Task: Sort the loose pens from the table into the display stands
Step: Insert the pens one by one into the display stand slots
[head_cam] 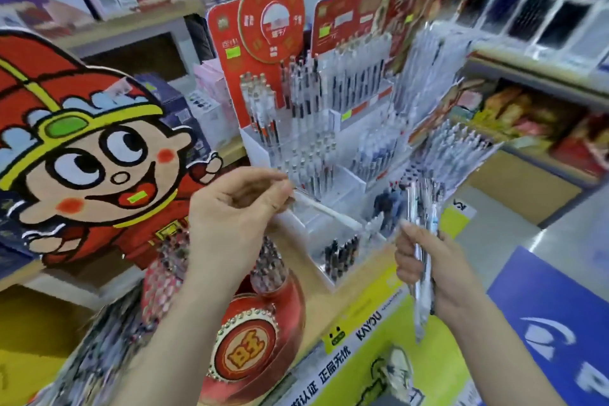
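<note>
The left hand (pixel 237 208) pinches one white pen (pixel 326 209) before the display stand (pixel 329 128), while the right hand (pixel 428 270) clasps a bundle of pens (pixel 423 241).

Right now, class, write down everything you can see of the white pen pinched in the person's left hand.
The white pen is slim, plain and looks plastic, though motion blur hides any detail. The left hand pinches one end between thumb and fingertips. From there it slants down and to the right, its free end over the clear front compartments of the display stand. Whether that end touches the stand cannot be told.
</note>
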A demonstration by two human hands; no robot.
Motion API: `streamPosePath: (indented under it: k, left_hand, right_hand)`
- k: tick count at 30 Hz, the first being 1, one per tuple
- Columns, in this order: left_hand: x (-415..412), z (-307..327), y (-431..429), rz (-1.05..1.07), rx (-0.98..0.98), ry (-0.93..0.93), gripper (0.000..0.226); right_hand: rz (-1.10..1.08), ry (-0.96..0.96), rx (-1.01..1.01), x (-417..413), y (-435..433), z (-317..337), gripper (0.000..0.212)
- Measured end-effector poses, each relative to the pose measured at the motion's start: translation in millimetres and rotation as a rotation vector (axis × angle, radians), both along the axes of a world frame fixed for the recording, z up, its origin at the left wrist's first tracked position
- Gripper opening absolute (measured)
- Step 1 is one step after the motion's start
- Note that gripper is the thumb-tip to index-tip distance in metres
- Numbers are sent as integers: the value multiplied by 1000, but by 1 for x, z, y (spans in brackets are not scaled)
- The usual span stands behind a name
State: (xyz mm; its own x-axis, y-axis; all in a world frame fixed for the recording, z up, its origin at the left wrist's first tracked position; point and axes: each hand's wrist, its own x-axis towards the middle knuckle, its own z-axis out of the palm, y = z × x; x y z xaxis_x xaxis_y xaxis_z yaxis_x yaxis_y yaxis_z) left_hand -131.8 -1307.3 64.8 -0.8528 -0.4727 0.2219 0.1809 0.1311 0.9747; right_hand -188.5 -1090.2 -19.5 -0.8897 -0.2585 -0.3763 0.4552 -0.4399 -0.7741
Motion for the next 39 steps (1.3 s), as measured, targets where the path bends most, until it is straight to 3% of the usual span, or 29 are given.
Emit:
streamPosePath:
  k: [7, 11, 18, 24, 28, 32, 39]
  left_hand:
    - [-118, -22, 106, 37, -99, -65, 13]
    - [-191, -52, 167, 27, -310, -158, 3]
    - [-265, -97, 217, 4, -581, -290, 15]
    - [-293, -115, 227, -10, -627, -369, 15]
    - [-302, -116, 221, -56, -656, -371, 15]
    - [-303, -119, 219, -91, -769, -342, 15]
    - [-307, -135, 227, -260, -806, -450, 27]
  right_hand:
    - [-122, 101, 141, -104, 126, -7, 21]
    - [-123, 98, 210, -149, 185, -17, 15]
    - [-43, -32, 95, -190, 218, -35, 16]
    - [37, -96, 51, -206, 220, -42, 24]
    - [41, -114, 36, -217, 221, -45, 11]
    - [99, -102, 62, -228, 222, -42, 27]
    - [115, -86, 51, -238, 220, -39, 13]
